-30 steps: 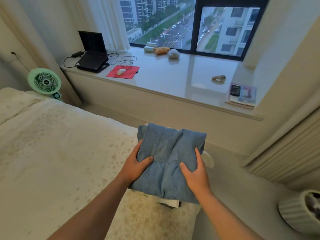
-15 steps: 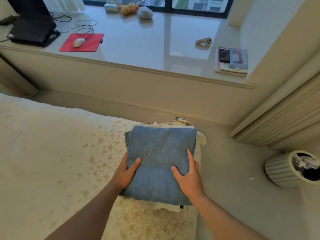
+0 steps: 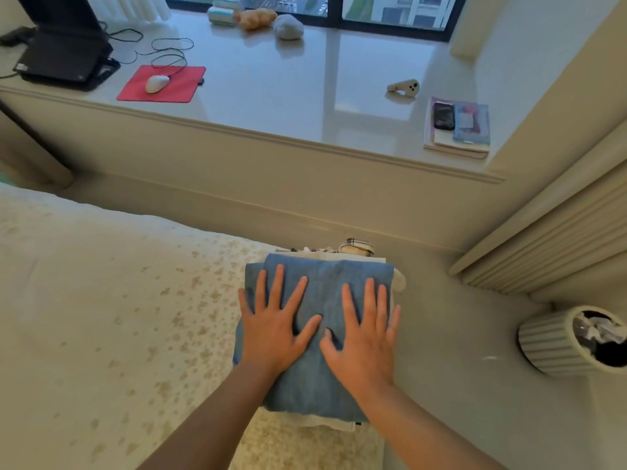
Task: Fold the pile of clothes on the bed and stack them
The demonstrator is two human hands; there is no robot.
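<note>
Head view. My left grip (image 3: 274, 329) and right grip (image 3: 364, 337) lie flat, fingers straight and spread, palms pressing side by side on the folded blue garment (image 3: 325, 293); neither curls round the cloth. The garment tops a stack of folded clothes (image 3: 342, 252), whose pale and checked edges show beyond its far side and beneath its near edge. The stack sits at the bed (image 3: 101, 317) corner nearest the window sill (image 3: 288, 96). A ribbed bin (image 3: 556, 344) stands on the floor to the right.
</note>
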